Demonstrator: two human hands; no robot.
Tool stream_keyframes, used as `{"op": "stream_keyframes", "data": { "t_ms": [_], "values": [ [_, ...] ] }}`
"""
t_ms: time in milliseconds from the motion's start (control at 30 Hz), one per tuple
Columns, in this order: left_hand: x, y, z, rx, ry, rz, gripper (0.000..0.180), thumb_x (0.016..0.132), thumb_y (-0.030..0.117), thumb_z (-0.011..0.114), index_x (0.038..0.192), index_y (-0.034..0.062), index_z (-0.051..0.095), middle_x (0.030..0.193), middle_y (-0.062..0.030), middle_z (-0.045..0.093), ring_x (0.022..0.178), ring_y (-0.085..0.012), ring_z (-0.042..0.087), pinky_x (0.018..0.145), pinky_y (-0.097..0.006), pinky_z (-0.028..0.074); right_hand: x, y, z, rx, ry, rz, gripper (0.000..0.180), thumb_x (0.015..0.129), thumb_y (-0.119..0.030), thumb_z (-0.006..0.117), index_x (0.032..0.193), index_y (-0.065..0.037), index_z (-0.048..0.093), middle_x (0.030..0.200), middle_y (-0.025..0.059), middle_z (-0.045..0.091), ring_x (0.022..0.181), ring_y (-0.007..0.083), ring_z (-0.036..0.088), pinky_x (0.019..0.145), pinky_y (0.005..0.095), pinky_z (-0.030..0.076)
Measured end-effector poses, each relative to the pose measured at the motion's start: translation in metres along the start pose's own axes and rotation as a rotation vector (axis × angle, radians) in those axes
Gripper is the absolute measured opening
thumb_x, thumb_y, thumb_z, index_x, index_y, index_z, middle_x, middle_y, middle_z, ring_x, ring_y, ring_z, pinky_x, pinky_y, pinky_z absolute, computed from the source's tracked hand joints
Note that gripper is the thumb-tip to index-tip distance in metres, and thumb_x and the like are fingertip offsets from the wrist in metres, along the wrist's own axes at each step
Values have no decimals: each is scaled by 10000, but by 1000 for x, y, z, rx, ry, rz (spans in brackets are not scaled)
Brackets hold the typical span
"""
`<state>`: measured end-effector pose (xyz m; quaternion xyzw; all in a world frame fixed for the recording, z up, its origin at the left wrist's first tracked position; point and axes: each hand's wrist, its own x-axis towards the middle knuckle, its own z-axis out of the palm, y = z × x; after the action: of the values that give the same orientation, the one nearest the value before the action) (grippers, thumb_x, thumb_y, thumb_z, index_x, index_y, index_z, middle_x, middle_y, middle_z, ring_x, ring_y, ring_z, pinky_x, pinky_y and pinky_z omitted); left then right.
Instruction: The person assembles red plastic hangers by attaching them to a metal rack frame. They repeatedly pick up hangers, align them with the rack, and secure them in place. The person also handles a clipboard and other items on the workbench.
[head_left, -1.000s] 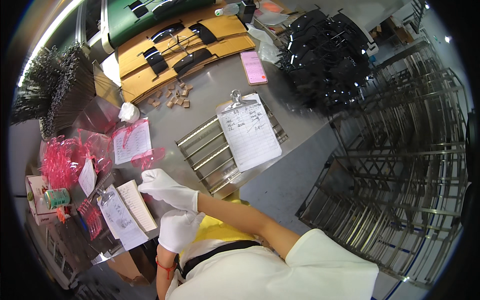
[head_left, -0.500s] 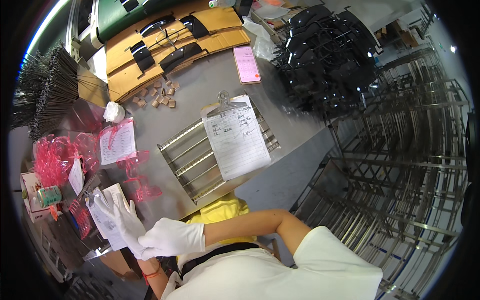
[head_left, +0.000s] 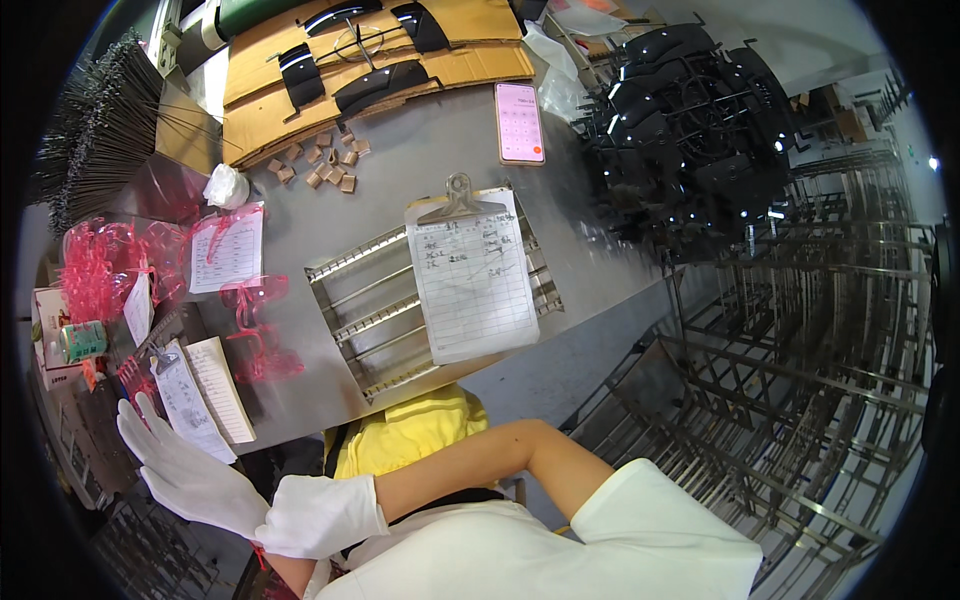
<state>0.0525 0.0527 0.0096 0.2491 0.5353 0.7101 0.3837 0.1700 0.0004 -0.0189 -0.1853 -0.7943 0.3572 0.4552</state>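
Note:
Both my hands wear white gloves. My left hand (head_left: 190, 475) is held out beyond the table's lower left edge, palm empty and fingers stretched. My right hand (head_left: 315, 518) is closed at the left wrist, pinching the cuff of the left glove; its fingertips are partly hidden. Just above the left fingers lie a clipboard with a sheet (head_left: 190, 400) and an open notebook (head_left: 222, 390). A second clipboard with a handwritten form (head_left: 475, 285) rests over a slotted metal grate (head_left: 375, 335) on the steel table.
Cardboard (head_left: 250, 70) bears black curved parts joined by wire. Small brown blocks (head_left: 330, 165), a phone (head_left: 519, 125), pink transparent pieces (head_left: 255, 330), a green can (head_left: 82, 342) and thin black rods (head_left: 90, 150) surround it. Glossy black parts (head_left: 690, 130) pile up at right, beside metal racks (head_left: 800, 350).
Both hands have moved down and left, away from the clipboard and notebook, which now show more fully. My right hand stays at the left glove's cuff. The view has shifted slightly.

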Motion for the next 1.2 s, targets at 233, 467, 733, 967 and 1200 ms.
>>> {"op": "stream_keyframes", "data": {
  "t_ms": [233, 467, 733, 967, 1200],
  "values": [
    [-6, -6, -16, 58, 14, 14, 465, 1020, 260, 386, 1443, 67, 369, 1449, -151, 406, 1317, -305, 408, 1107, -472, 327, -12, -2, 12, -1, 3, 14, 142, 793, -193, 616, 750, -60, 592, 534, 71, 541, 452, 269, 559, 453, 391, 431],
    [-10, -6, -21, 79, 22, 22, 460, 1021, 257, 383, 1438, 62, 375, 1434, -147, 419, 1303, -301, 420, 1101, -465, 333, -13, -2, 6, 29, 1, -1, 142, 775, -186, 623, 779, -49, 588, 537, 67, 532, 460, 262, 574, 425, 380, 440],
    [-14, -6, -26, 97, 31, 30, 455, 1021, 253, 381, 1432, 57, 383, 1417, -143, 433, 1287, -297, 432, 1095, -458, 340, -16, -3, 6, 48, -5, -11, 148, 764, -179, 619, 765, -39, 570, 527, 70, 524, 459, 269, 571, 427, 385, 441],
    [-16, -8, -29, 100, 33, 34, 451, 1022, 250, 378, 1427, 52, 389, 1402, -140, 446, 1273, -293, 443, 1090, -451, 346, -18, -5, 12, 70, -39, 28, 179, 819, -225, 617, 745, -64, 595, 529, 75, 541, 459, 277, 562, 462, 389, 438],
    [-17, -9, -32, 102, 38, 33, 447, 1023, 247, 376, 1422, 47, 396, 1387, -136, 459, 1259, -290, 455, 1084, -444, 353, -18, -5, 12, 58, -12, -7, 154, 741, -178, 626, 753, -39, 560, 525, 69, 521, 461, 267, 573, 427, 381, 443]
  ]
}}
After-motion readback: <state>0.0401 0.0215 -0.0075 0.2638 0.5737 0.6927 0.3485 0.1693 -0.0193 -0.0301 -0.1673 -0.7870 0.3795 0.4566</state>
